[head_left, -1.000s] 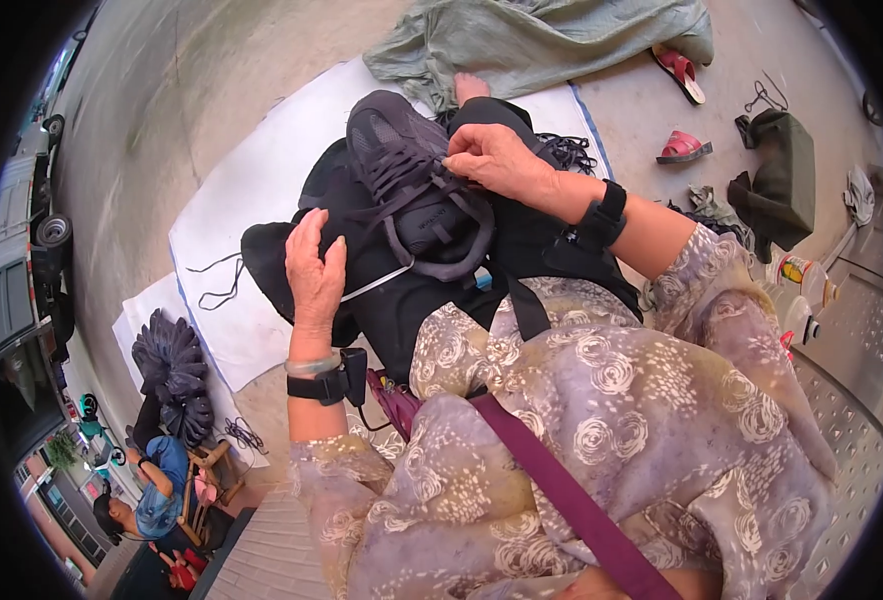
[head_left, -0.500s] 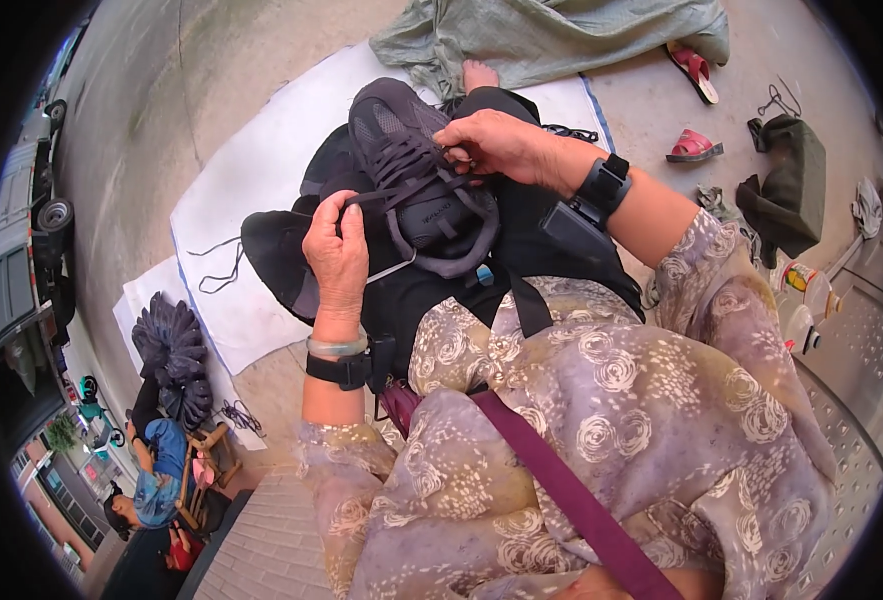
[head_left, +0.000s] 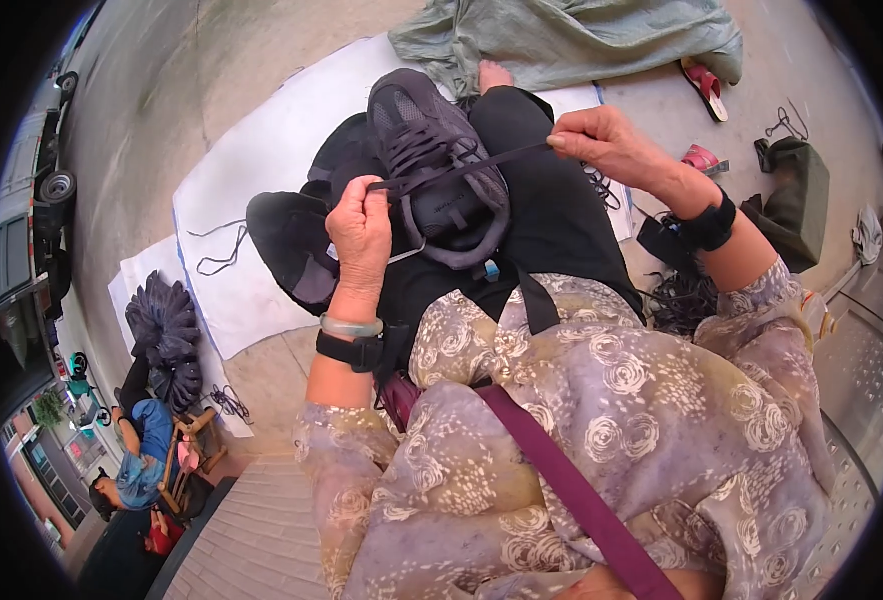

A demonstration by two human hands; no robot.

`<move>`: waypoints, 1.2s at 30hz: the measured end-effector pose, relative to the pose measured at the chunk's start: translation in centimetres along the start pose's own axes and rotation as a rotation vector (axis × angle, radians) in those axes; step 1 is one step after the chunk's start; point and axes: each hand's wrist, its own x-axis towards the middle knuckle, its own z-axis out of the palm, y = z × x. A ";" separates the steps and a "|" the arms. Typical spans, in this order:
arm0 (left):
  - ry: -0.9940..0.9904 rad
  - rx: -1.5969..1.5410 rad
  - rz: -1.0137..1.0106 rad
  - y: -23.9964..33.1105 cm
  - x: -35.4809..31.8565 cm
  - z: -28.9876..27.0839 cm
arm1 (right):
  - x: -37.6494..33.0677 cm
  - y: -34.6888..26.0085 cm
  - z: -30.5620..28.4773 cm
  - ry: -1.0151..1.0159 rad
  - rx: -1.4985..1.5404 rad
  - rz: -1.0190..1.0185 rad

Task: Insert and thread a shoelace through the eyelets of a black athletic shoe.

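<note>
A dark grey sneaker [head_left: 408, 105] rests on my lap with its toe pointing away from me and laces threaded across its front. Over its opening stretches a flat dark shoelace [head_left: 506, 158]. My left hand [head_left: 361, 232] pinches the lace at the left of the shoe, thumb and finger pressed together. Out to the right, my right hand [head_left: 606, 145] grips the other stretch of lace and holds it taut. Beside the left hand lies another dark shoe [head_left: 283, 245], partly hidden by my forearm. A thin white strip shows near my left palm.
A white sheet [head_left: 246, 170] covers the ground, with a grey-green cloth [head_left: 561, 50] at its far edge. To the right are red sandals [head_left: 703, 85], an olive bag [head_left: 797, 200] and a tangle of dark laces [head_left: 683, 300]. Stacked dark shoes [head_left: 161, 325] and a seated person [head_left: 136, 480] are at left.
My right hand has moved away to the right, drawing the lace out taut. The left hand keeps its pinch beside the shoe. The whole view has shifted slightly.
</note>
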 end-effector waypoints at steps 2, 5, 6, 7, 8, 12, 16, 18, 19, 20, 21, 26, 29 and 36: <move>-0.044 0.178 0.116 0.7 0.0 0.5 | -1.1 1.5 -2.4 0.074 0.058 -0.005; -0.038 0.197 0.082 0.8 0.1 0.4 | -2.8 1.0 -2.3 -0.001 0.107 0.010; -0.050 0.179 0.016 0.8 0.0 0.2 | -3.3 0.3 -1.9 -0.021 -0.084 -0.032; -0.050 0.180 0.017 0.8 0.0 0.1 | -3.6 0.3 -1.5 -0.021 -0.083 -0.032; -0.067 0.169 -0.015 0.8 0.0 -0.1 | -3.9 0.5 -1.0 0.099 -0.348 -0.189; -0.165 -0.010 -0.182 1.1 -0.2 -1.2 | -5.1 1.5 -2.4 0.216 -0.717 -0.418; -0.287 0.159 -0.054 2.1 -1.2 -4.1 | -7.6 2.8 -5.7 0.201 -1.016 -0.483; -0.284 0.283 0.052 2.3 -2.1 -5.7 | -8.6 3.7 -7.0 0.210 -1.067 -0.458; -0.268 0.405 0.155 2.3 -2.5 -6.6 | -8.9 4.0 -7.7 0.218 -1.113 -0.418; -0.271 0.404 0.157 1.9 -2.8 -7.4 | -9.1 4.3 -8.5 0.228 -1.158 -0.375; -0.232 0.510 0.327 1.2 -3.1 -8.3 | -9.3 4.7 -9.3 0.229 -1.158 -0.373; -0.232 0.840 0.534 -1.7 -4.9 -13.5 | -10.1 7.7 -12.8 0.465 -1.174 -0.318; -0.158 0.840 0.503 -3.9 -6.0 -16.3 | -10.2 9.6 -12.3 0.537 -0.978 -0.015; -0.229 0.095 -0.724 -2.8 -6.4 -14.1 | -7.2 5.3 -1.6 0.081 0.674 0.640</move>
